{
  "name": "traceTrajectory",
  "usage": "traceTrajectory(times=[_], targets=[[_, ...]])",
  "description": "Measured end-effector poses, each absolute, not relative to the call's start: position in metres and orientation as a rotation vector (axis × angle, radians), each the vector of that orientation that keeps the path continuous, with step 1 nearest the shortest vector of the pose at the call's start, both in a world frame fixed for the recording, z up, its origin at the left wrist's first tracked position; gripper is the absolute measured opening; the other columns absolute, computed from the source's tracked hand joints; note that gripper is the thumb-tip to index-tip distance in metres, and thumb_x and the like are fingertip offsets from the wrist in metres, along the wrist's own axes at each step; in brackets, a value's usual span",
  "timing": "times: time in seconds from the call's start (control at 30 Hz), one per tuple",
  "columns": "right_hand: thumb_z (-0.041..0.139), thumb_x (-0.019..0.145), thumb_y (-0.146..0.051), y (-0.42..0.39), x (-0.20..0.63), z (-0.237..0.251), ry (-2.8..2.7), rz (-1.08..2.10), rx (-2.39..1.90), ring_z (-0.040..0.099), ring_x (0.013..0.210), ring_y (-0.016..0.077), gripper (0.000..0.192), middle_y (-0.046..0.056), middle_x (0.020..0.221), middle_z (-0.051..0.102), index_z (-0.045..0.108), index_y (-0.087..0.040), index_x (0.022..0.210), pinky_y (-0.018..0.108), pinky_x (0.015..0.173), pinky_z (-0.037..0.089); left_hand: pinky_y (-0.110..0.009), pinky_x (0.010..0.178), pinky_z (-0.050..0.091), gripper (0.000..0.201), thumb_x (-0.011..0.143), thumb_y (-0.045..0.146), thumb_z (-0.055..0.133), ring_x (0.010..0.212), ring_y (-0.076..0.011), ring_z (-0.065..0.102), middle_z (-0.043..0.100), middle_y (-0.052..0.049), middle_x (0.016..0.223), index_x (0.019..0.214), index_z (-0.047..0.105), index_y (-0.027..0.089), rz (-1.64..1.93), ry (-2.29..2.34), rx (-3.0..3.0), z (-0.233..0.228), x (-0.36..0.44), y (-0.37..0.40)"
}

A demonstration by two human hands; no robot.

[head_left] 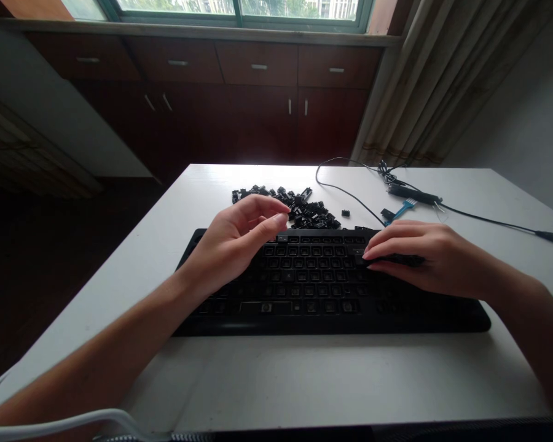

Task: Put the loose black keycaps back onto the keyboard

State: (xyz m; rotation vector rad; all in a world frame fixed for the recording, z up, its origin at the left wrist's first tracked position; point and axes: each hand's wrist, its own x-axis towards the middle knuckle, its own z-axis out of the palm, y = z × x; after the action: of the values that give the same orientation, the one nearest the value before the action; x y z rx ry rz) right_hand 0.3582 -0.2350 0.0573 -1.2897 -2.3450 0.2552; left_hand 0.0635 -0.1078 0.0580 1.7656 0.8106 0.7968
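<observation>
One head-worn camera looks forward and down, close over the table (pixel 332 380).

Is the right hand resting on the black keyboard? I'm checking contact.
Touching: the head view shows the right hand lying flat on the black keyboard, its fingers on the key area.

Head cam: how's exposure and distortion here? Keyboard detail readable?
Head view: backlit by the bright window, so the room is dim; the black computer keyboard is underexposed, key legends unreadable; the white table edges bow from wide-angle distortion; left hand and right hand are fairly sharp.
</observation>
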Motion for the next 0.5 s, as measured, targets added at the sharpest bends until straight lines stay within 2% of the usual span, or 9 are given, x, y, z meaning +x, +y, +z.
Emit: traceTrajectory(times=[0.5], targets=[[0.071, 0.086, -0.024, -0.235, 0.3556, 0.0595, -2.313, 0.245, -1.285, 0.071, 0.088, 0.0198, 0.021, 0.004, 0.103, 0.076, 0.075, -0.026, 0.107, 0.034, 0.078, 0.058, -0.026, 0.076, 0.057, 0.029, 0.085, 0.047, 0.068, 0.085, -0.0169, 0.065, 0.07, -0.004, 0.098, 0.103, 0.068, 0.025, 0.796, 0.848, 1.772, 0.0573, 0.0643, -0.1079]])
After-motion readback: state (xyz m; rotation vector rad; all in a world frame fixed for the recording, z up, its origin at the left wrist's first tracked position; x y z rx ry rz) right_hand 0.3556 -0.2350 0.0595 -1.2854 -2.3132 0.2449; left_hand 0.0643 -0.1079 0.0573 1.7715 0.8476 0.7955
